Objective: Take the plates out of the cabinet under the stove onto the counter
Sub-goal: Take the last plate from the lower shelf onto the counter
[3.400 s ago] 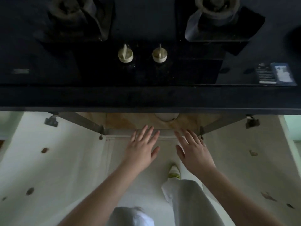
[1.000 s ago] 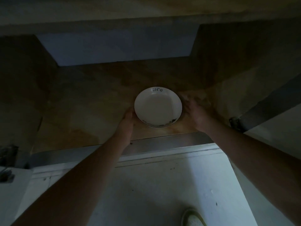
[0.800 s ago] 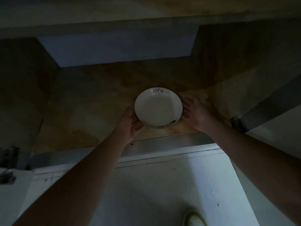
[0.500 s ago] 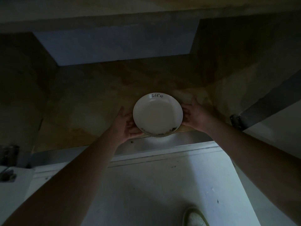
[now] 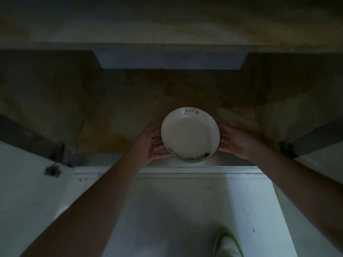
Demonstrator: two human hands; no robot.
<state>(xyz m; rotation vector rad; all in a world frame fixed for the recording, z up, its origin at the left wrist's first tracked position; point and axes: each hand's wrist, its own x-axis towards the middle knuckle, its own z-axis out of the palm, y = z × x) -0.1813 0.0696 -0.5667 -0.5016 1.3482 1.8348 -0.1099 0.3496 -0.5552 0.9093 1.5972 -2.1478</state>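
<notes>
A white round plate (image 5: 190, 133) with the word "Life" on its far rim and a dark pattern on its near rim is held just above the cabinet's front edge. My left hand (image 5: 149, 143) grips its left rim, fingers curled under it. On the opposite rim sits my right hand (image 5: 234, 140). The brown cabinet floor (image 5: 115, 108) lies dark beneath and behind the plate. I cannot tell whether more plates lie under the one I see.
Both cabinet doors stand open, left door (image 5: 27, 182) and right door (image 5: 319, 156), with metal hinges (image 5: 285, 148) at the opening's corners. A pale floor (image 5: 185, 210) and my shoe (image 5: 227, 244) lie below. The cabinet's back wall has a lighter panel (image 5: 170, 59).
I crouched from the stove top to the open cabinet. Both hands closed on the plate's rims and drew it forward from the cabinet floor to the front edge.
</notes>
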